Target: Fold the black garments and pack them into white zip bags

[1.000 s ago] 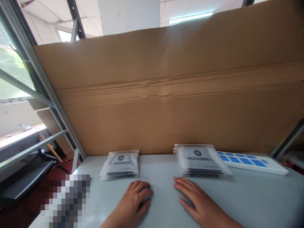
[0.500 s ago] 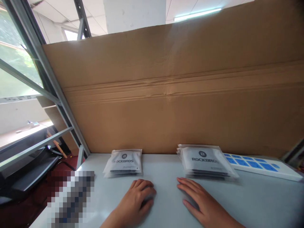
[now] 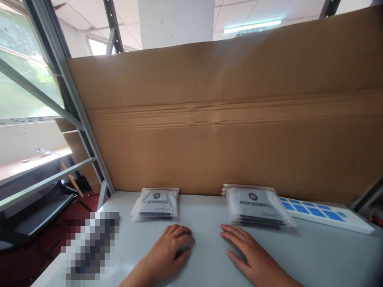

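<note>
My left hand (image 3: 172, 251) rests palm down on the pale grey table (image 3: 206, 255), fingers slightly curled and apart, holding nothing. My right hand (image 3: 247, 249) lies flat beside it, fingers stretched out, also holding nothing. Just beyond the left hand lies a small stack of clear plastic pouches printed ROCKBROS (image 3: 156, 203). A taller stack of the same pouches (image 3: 255, 205) lies just beyond the right hand. Neither hand touches a stack.
A large brown cardboard sheet (image 3: 227, 127) stands upright along the table's back edge. A white sheet of blue labels (image 3: 320, 213) lies at the right. Grey metal shelf frames (image 3: 60, 95) stand at the left, with a window behind. A pixelated patch covers the lower left.
Both hands stay in place on the table. The view has shifted slightly, so everything sits a little further right and lower in the picture.
</note>
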{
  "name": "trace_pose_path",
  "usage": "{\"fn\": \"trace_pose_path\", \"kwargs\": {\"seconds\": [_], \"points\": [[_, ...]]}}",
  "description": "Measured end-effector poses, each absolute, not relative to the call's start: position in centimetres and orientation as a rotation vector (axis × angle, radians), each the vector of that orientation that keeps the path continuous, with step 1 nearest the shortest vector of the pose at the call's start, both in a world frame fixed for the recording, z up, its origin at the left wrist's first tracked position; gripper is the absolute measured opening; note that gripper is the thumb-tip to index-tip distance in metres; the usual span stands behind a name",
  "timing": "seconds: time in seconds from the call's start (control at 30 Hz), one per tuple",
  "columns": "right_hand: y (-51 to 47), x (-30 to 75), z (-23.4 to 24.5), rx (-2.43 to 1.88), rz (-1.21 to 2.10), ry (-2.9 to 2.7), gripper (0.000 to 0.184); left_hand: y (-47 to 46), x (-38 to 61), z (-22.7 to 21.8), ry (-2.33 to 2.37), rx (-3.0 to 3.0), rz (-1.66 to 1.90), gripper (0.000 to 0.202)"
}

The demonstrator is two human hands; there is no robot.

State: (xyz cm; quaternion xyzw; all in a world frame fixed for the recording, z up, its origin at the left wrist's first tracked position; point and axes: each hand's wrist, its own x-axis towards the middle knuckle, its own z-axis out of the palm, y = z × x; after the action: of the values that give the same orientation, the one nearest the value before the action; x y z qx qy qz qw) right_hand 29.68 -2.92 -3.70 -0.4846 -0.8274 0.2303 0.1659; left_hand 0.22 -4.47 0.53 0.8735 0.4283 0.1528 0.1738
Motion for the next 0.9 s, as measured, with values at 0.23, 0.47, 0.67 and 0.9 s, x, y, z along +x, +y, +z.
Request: {"fn": "trace_pose_path", "kwargs": {"seconds": [0.23,0.47,0.67,0.9], "points": [[-3.01,29.82,-3.79,-1.342,0.663,-2.328,0.046,-4.25,-0.03,0.42,1.202,2.475,0.454,0.029],[-3.04,29.68,-3.62,-1.368,0.670,-2.338,0.047,-3.97,-0.44,0.23,1.180,2.452,0.526,0.025],[-3.00,29.74,-3.94,-1.351,0.669,-2.298,0.045,-4.08,-0.33,0.26,1.192,2.460,0.519,0.025],[-2.87,29.91,-4.46,-1.340,0.673,-2.295,0.045,-4.18,-0.19,0.41,1.209,2.444,0.485,0.024]]}}
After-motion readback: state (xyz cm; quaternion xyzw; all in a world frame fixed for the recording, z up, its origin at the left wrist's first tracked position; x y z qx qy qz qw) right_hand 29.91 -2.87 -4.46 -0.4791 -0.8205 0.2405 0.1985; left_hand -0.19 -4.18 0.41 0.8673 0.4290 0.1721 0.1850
